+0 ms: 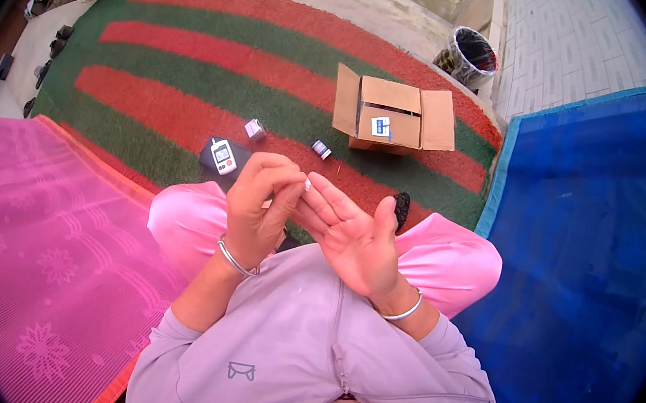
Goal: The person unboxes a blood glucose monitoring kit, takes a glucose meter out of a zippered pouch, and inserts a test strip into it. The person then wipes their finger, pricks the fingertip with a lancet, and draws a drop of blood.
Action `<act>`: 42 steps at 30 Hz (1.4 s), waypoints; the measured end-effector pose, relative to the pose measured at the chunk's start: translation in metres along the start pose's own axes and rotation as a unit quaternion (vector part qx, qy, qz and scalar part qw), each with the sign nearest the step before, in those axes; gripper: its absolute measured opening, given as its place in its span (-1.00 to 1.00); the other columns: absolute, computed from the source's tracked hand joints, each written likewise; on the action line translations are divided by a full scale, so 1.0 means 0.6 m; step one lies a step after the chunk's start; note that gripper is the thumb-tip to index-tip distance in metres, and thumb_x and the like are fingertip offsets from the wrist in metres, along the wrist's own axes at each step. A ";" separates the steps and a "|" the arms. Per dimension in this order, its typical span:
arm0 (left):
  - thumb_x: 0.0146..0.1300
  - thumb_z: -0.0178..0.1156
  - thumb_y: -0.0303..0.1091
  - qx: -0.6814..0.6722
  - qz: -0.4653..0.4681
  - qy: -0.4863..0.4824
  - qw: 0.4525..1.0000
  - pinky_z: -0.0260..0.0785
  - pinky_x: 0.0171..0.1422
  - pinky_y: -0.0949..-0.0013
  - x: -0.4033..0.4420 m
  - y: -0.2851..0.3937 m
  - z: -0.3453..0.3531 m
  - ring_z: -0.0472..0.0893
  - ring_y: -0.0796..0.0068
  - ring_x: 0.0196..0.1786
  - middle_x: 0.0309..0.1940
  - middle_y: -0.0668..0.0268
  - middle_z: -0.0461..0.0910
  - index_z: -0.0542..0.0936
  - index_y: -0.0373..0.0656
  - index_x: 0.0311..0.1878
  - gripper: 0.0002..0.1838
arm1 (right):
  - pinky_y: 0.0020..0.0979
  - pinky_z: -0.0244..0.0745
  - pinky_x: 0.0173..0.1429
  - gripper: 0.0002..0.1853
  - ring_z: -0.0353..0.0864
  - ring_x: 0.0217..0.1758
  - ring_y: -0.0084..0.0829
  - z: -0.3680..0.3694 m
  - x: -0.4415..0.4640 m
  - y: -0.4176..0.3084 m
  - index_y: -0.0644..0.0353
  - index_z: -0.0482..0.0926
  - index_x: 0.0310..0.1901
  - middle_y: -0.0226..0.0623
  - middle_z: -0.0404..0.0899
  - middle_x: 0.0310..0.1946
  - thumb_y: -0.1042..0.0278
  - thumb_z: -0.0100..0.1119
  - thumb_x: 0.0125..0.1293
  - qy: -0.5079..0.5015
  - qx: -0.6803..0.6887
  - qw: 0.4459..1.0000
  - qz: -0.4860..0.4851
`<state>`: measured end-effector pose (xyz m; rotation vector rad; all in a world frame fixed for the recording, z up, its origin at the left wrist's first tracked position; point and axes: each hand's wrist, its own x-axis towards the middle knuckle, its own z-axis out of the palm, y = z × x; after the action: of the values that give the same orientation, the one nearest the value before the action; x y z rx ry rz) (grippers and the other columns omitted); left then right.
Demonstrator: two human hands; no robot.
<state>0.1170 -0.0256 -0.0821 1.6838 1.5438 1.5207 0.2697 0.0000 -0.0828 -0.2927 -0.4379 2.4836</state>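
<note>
My left hand (260,199) is closed in a pinch, thumb against fingers. At its fingertips shows a small white piece (307,185), perhaps cotton or wipe; it is too small to tell. This piece touches a fingertip of my right hand (356,246), which lies palm up with fingers stretched out and thumb apart. Just beyond my left hand, a white blood glucose meter (223,157) with a strip at its top rests on a dark case (242,154). A small white box (255,129) and a small labelled vial (321,149) are on the turf farther out.
An opened cardboard box (403,115) with a white-and-blue label stands ahead on the red and green striped turf (220,53). Behind it is a lined waste bin (472,53). Pink cloth (42,251) covers the left side, blue cloth (576,267) the right. Shoes (58,44) lie far left.
</note>
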 end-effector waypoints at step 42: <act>0.26 0.07 -0.42 -0.070 -0.168 0.057 0.982 0.21 -0.41 0.60 -0.012 -0.008 -0.002 0.39 0.67 -0.45 -0.48 0.40 0.44 0.52 -0.28 -0.26 -0.88 | -0.30 -0.16 0.43 -0.12 -0.05 0.43 -0.33 -0.007 -0.009 0.013 0.31 -0.12 0.34 -0.11 -0.05 0.37 -0.37 -0.62 0.27 -0.003 -0.066 0.998 -0.024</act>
<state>0.1151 -0.0311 -0.0889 1.2051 1.6379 1.5251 0.2712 -0.0084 -0.0889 -0.3237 -0.6057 2.4132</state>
